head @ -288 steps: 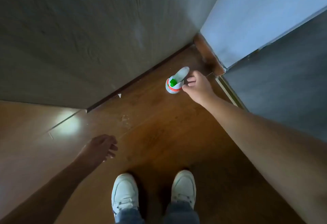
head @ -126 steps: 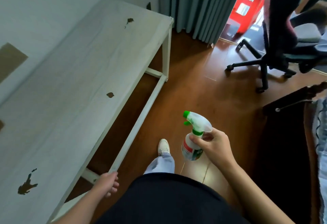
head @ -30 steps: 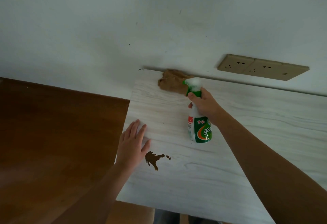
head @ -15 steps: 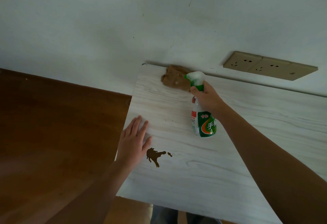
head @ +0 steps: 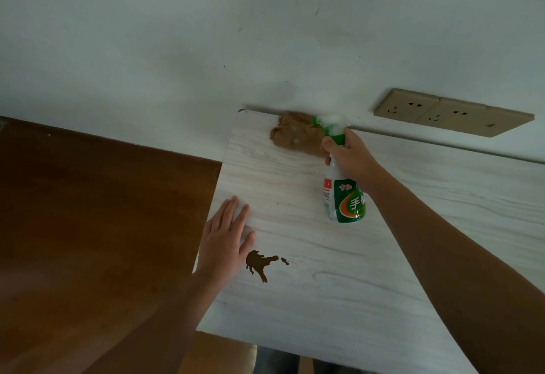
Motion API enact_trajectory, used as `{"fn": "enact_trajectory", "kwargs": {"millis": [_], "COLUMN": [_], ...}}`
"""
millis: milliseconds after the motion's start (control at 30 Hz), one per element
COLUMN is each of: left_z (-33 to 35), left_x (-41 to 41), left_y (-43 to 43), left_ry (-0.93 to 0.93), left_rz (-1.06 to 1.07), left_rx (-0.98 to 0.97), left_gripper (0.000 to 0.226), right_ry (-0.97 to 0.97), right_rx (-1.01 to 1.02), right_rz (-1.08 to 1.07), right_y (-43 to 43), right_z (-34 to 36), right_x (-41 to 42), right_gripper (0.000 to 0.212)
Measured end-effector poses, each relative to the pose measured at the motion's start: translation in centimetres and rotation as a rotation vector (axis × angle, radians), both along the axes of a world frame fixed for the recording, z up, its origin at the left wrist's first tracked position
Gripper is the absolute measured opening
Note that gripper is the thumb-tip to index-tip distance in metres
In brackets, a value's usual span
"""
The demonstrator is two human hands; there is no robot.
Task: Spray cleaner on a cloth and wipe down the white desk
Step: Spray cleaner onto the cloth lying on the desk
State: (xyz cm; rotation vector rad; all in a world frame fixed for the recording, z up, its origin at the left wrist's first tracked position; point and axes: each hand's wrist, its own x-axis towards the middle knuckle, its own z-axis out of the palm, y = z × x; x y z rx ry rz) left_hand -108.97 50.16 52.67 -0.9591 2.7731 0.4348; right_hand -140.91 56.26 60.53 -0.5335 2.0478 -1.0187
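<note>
Head view: I am watching the right hand (head: pixel 351 158) gripping the spray bottle (head: pixel 343 199) by the twelve-o'clock cloth (head: pixel 295 134), left hand (head: pixel 225 241) lying flat on the counter (head: pixel 383 285).

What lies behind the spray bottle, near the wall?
A crumpled brown cloth lies on the white desk by the wall. The spray bottle and the right hand holding it cover the cloth's right end.

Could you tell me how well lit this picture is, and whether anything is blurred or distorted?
Head view: dim, flat light, no hard shadows; the green-labelled white spray bottle has a hazy nozzle by the crumpled brown cloth; the dark brown stain on the white wood-grain desk is sharp; the wide lens tilts the beige wall sockets.
</note>
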Motion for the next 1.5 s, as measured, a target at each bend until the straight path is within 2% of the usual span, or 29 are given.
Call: {"fn": "enact_trajectory", "kwargs": {"millis": [267,500,600,833,1033,1200,1367,1500], "left_z": [0.2,0.8,0.9,0.8,0.6,0.6,0.6,0.6], "left_x": [-0.1,-0.5,-0.6,-0.5,-0.4,-0.3,-0.4,-0.4], "left_y": [0.2,0.3,0.4,0.4,0.3,0.3,0.3,0.4], "left_ry": [-0.003,-0.019,-0.021,-0.008,-0.017,-0.008,-0.01,-0.006], "left_rz": [0.006,0.01,0.017,0.009,0.012,0.012,0.015,0.008], "left_rx": [0.007,0.037,0.042,0.026,0.002,0.009,0.015,0.008], "left_gripper": [0.068,0.081,0.083,0.078,0.068,0.068,0.069,0.069], "right_ry": [0.005,0.037,-0.005,-0.003,0.034,0.015,0.06,0.072], "right_rx": [0.083,0.095,0.082,0.017,0.014,-0.003,0.022,0.08], "right_rz": [-0.049,-0.104,-0.104,-0.054,0.009,-0.015,-0.068,-0.071], "right_y": [3.8,6.5,6.8,4.5,2.0,1.9,3.3,4.7], "right_z": [-0.3,-0.3,-0.2,0.5,0.9,1.0,0.6,0.3], "right_x": [-1.2,-1.7,-1.4,-0.7,0.0,-0.1,-0.7,-1.1], "right_gripper": [0.023,0.016,0.02,0.004,0.021,0.023,0.009,0.017]}}
